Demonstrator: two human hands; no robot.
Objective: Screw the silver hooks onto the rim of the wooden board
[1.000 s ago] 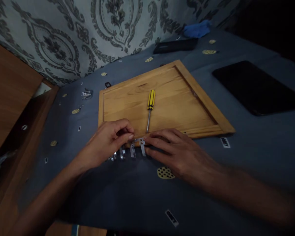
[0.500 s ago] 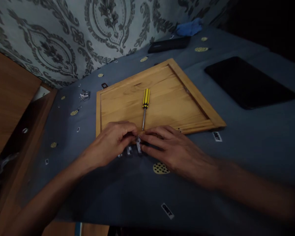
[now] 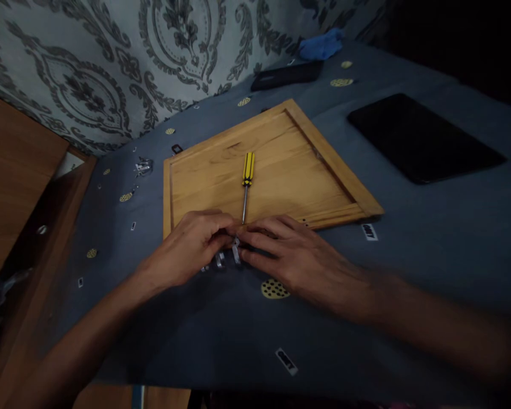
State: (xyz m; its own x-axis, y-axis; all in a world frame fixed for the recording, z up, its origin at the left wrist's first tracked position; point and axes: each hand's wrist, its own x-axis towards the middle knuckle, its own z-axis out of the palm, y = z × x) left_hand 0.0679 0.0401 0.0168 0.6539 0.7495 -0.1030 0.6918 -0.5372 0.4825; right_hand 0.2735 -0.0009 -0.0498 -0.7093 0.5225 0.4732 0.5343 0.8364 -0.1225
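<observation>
A framed wooden panel [image 3: 204, 187] lies face up on the blue cloth. At its near edge, small silvery metal hardware that looks like a hinge [image 3: 236, 253] sticks out between my hands. My left hand [image 3: 191, 247] is closed, thumb and forefinger pinched at the hinge's inner end. From the other side, the fingers of my right hand [image 3: 287, 250] bend against the same piece, their tips partly hidden. Another silvery metal part [image 3: 220, 261] shows just below my left fingers. On the panel rests a yellow-and-black screwdriver [image 3: 247, 170], its tip pointing toward my hands.
Loose metal hardware [image 3: 143, 166] lies left of the panel. A black flat slab [image 3: 421, 139] is on the right. Behind the panel are a dark case [image 3: 287, 76] and a crumpled blue cloth [image 3: 321, 45], near the patterned wall [image 3: 123, 68]. Wooden furniture [image 3: 17, 165] borders the left.
The view has shifted slightly, so everything sits a little further left. Both hands stay at the hinge, with only slight finger movement at most.
</observation>
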